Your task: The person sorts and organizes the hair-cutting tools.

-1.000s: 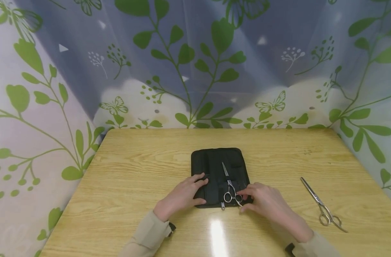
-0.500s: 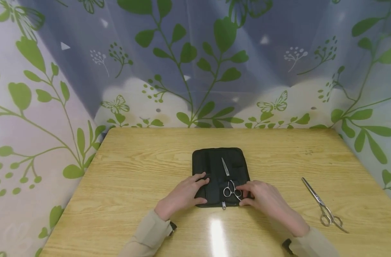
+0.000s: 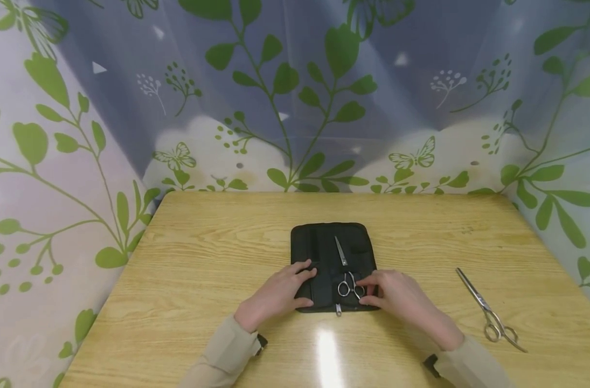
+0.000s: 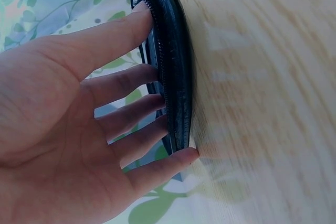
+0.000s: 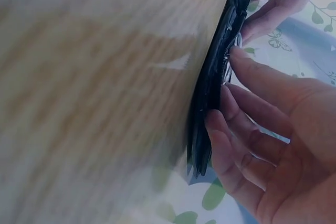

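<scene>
Case [image 3: 326,237] lies open and flat mid-surface [image 3: 217,231], black inside with dark pockets. Scissors [image 3: 344,262] are in its right half, blade pointing away from the person, finger rings toward the near edge. Dark strap crosses them between blade and rings. Zip pull [image 3: 338,310] pokes out at the near edge, just left of the rings. Second pair [image 3: 481,303] lies on bare wood to the right, well apart from the case, tips away and rings near; the right hand [image 3: 401,296] sits between it and the case. Printed cloth [image 3: 193,64] with leaves and butterflies walls off the back and both sides. Glare strip on the wood in front of the case.

In the way: right hand hides part of the right ring and the case's near right corner; left hand [image 3: 275,293] covers the near left part.

Pose: both forearms come in from the near edge, angled inward, light sleeves with a dark band at each wrist. Left hand: fingers spread, tips resting on the case, thumb by the near edge, little finger reaching past the zip teeth in its wrist view. Right hand: thumb and index pinching the right ring, other fingers bent against the case edge.
</scene>
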The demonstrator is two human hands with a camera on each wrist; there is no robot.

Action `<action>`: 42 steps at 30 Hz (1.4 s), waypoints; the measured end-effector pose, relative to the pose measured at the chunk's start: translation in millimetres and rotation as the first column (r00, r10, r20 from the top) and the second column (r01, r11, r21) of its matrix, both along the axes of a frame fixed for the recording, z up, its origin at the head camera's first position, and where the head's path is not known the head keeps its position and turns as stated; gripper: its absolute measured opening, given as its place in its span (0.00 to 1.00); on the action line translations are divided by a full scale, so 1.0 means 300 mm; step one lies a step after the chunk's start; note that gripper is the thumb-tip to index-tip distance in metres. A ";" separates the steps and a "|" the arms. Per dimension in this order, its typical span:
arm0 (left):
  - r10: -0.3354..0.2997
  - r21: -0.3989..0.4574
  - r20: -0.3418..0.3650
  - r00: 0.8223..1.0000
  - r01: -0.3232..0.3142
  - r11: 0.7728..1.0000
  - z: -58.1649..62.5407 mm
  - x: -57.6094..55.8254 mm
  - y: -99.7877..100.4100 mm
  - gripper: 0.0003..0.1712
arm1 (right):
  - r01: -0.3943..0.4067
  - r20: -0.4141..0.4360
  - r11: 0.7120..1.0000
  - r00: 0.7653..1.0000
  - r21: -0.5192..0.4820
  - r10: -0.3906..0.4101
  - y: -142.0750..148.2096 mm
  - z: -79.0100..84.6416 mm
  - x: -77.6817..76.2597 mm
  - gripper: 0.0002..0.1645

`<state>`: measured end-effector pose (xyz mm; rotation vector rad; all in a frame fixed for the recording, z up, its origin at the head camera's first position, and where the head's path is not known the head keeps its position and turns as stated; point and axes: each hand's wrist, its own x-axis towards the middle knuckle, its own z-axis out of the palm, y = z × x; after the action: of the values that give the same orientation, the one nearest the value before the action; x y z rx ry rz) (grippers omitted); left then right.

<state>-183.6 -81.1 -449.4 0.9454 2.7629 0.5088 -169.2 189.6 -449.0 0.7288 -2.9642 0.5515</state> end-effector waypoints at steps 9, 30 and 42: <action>-0.002 0.001 -0.001 1.000 0.002 1.000 0.008 0.002 0.000 0.38 | 0.064 0.035 0.998 0.997 -0.005 -0.064 -0.013 0.005 -0.015 0.19; -0.004 -0.003 0.000 1.000 0.004 1.000 0.011 0.003 0.000 0.38 | 0.080 0.045 0.996 0.996 -0.030 -0.079 -0.018 -0.002 -0.040 0.18; 0.001 -0.007 0.012 1.000 -0.001 1.000 0.016 0.003 0.002 0.38 | 0.077 0.077 0.997 0.994 -0.022 -0.075 -0.025 0.009 -0.043 0.16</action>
<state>-182.5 -80.6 -444.6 0.9364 2.7526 0.5032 -182.0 182.2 -446.3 0.6035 -3.0337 0.6230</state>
